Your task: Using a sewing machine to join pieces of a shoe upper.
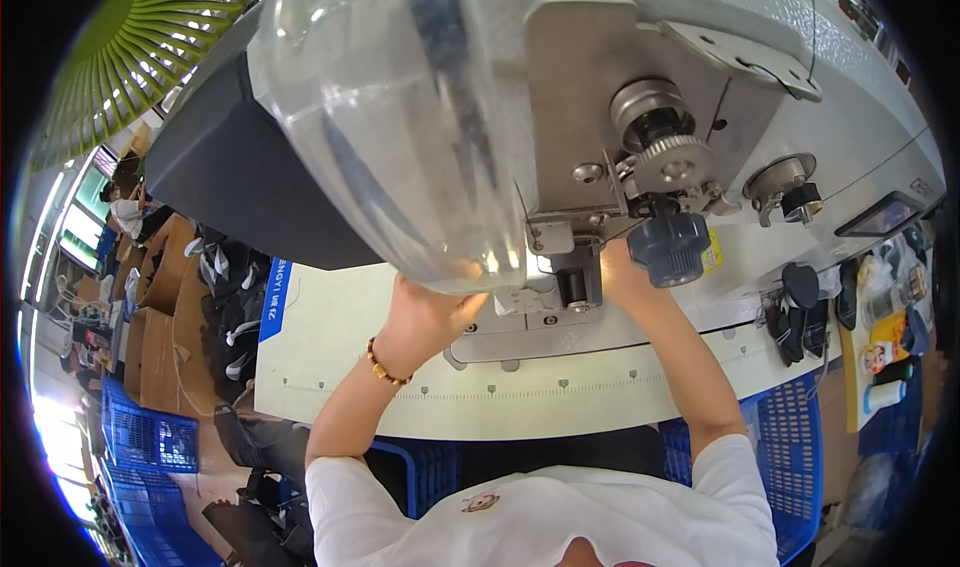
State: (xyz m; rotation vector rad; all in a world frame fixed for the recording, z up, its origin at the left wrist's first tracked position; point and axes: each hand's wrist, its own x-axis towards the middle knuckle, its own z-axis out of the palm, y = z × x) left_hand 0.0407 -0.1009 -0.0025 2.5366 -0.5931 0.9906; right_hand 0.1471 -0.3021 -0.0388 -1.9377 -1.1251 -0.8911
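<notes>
An industrial sewing machine point(850, 147) fills the upper part of the head view, with metal tension dials and a dark knob point(668, 249) on its front. My left hand point(428, 315) is at the left of the needle area, its thumb toward the metal plate point(590, 339); a clear plastic guard point(370, 137) covers its fingers. Right of the dark presser part point(576, 285), my right hand point(622, 275) reaches in behind the knob, which hides most of its fingers. Whatever lies between the hands is hidden by the machine head.
The pale worktable point(330, 332) carries a ruler strip along its near edge. Blue crates point(150, 437) and piles of black shoe parts point(228, 312) are at the left. Thread spools point(884, 397) and small supplies lie at the right. A green fan point(120, 57) is upper left; another person point(128, 215) sits far left.
</notes>
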